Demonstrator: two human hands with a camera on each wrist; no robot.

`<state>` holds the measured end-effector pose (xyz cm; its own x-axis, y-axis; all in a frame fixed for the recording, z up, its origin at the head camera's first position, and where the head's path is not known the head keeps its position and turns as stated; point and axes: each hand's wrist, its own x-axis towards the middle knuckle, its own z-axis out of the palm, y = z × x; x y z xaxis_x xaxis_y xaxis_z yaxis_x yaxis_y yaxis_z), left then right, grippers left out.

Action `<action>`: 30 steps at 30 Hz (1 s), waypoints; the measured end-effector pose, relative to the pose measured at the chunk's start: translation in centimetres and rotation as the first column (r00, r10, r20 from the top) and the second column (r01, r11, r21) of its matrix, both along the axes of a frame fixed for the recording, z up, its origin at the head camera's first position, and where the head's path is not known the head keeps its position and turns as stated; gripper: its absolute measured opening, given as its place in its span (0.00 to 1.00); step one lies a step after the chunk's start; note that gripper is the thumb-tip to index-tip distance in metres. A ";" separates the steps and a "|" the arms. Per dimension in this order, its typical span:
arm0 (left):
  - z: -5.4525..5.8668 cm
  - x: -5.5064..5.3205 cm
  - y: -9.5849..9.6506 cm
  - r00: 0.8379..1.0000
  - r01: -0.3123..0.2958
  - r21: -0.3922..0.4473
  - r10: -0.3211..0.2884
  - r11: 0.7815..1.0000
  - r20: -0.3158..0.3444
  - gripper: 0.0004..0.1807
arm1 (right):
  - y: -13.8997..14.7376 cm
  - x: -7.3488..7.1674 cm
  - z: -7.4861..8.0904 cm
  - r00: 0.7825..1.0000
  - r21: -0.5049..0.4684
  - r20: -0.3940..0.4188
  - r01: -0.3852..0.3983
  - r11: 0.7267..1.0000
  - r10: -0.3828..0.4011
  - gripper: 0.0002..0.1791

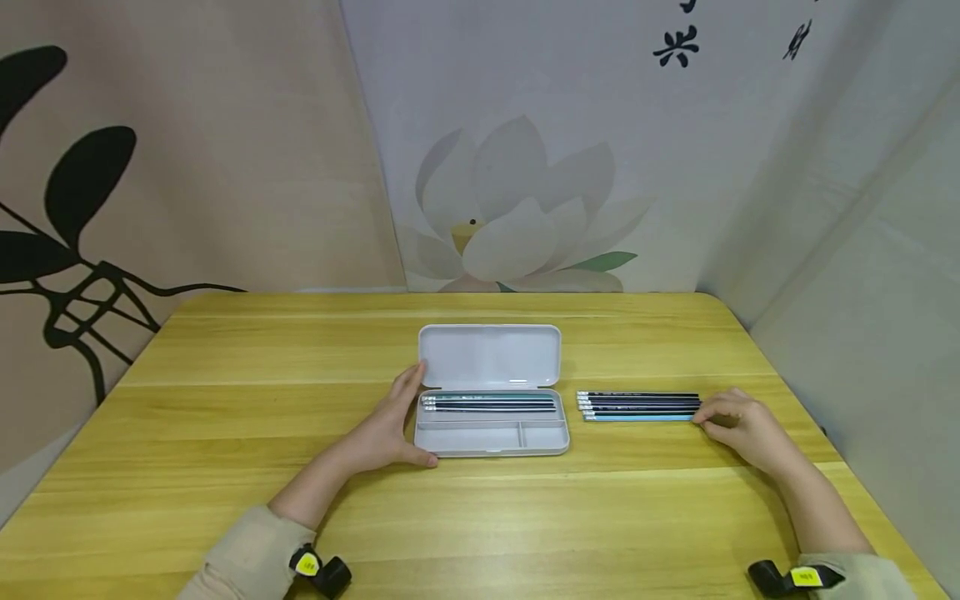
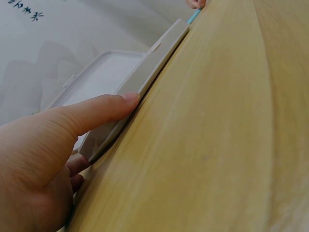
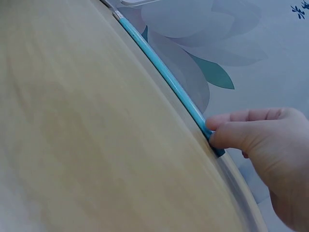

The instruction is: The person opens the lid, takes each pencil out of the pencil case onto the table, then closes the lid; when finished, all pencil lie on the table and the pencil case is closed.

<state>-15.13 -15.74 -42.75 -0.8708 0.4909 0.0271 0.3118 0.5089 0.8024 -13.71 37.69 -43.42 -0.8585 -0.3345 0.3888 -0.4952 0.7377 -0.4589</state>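
Observation:
A white pencil case [image 1: 491, 448] lies on the table with its lid [image 1: 489, 357] up at the back. Several pencils [image 1: 491, 405] rest in its long rear compartment; the front compartments hold nothing visible. My left hand [image 1: 386, 431] grips the case's left end, thumb along the front wall [image 2: 154, 67] and fingers round the side. To the right of the case, several dark pencils [image 1: 637, 403] lie side by side, with a light blue pencil [image 1: 637, 418] nearest me. Thumb and finger of my right hand [image 1: 750, 429] pinch the right end of that blue pencil.
The wooden table [image 1: 487, 525] reaches back to a fabric backdrop [image 1: 300, 167] printed with a lotus and leaves. Another cloth [image 1: 862, 250] hangs along the right side.

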 end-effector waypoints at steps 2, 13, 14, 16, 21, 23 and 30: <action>0.0 0.0 0.0 1.000 -0.001 -0.001 0.001 1.000 -0.004 0.77 | 0.0 0.0 0.1 1.000 0.008 0.000 0.007 1.000 -0.007 0.17; 0.2 0.0 0.0 1.000 -0.004 -0.005 0.004 1.000 -0.007 0.77 | -1.3 0.2 0.8 0.999 -0.013 0.001 0.041 0.999 -0.041 0.13; 0.2 0.0 0.0 1.000 -0.005 -0.007 0.005 1.000 -0.005 0.77 | -1.7 0.2 0.9 0.999 -0.016 -0.010 0.030 0.999 -0.031 0.13; 0.2 0.1 0.0 1.000 -0.006 -0.010 0.006 1.000 -0.001 0.77 | -2.5 0.2 1.2 1.000 -0.027 -0.029 0.010 1.000 -0.011 0.13; 0.2 0.1 0.0 1.000 -0.010 -0.005 0.010 1.000 0.005 0.77 | -4.8 -0.1 1.9 0.995 -0.064 -0.082 -0.057 0.996 0.051 0.14; 0.3 0.1 0.1 1.000 -0.010 -0.004 0.010 1.000 0.003 0.77 | -5.6 -0.3 2.0 0.992 -0.075 -0.096 -0.086 0.993 0.079 0.15; 0.2 0.0 0.0 1.000 -0.009 -0.007 0.009 1.000 0.003 0.77 | -9.2 -0.7 2.7 0.985 -0.127 -0.101 -0.150 0.981 0.137 0.14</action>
<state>-15.08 -15.78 -42.57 -0.8752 0.4834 0.0209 0.3046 0.5170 0.8000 -14.44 28.49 -40.67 -0.7639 -0.3915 0.5130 -0.6360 0.5911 -0.4961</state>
